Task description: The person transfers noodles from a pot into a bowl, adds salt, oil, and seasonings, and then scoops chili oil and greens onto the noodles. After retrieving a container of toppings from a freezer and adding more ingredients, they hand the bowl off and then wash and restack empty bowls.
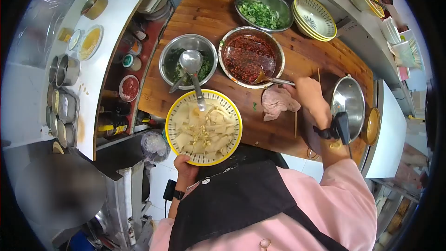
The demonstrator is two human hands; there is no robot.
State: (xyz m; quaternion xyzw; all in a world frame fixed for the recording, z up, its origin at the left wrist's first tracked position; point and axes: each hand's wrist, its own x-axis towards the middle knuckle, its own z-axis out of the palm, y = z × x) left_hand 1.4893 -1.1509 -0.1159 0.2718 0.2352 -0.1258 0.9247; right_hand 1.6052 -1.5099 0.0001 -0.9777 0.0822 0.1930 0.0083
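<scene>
My left hand (186,169) grips the lower edge of a yellow-rimmed bowl (237,132) of wide flat noodles (211,142), topped with pale chopped bits. My right hand (310,96) is closed around the handle of a metal spoon (278,81), whose head dips into a basin of red chili oil (251,56). Left of the oil stands a steel bowl (163,67) with chopped greens, two utensils resting in it. One of these, a ladle (190,61), has its handle reaching over the noodle bowl. A crumpled cloth (277,104) lies just beneath my right hand.
Behind the oil are a steel bowl of cut green onions (260,14) and stacked patterned bowls (316,16). An empty steel basin (350,107) sits right of my forearm, beside a brown bowl (371,125). Chopsticks (296,124) lie on the wooden counter (204,9). Left shelves hold jars and containers.
</scene>
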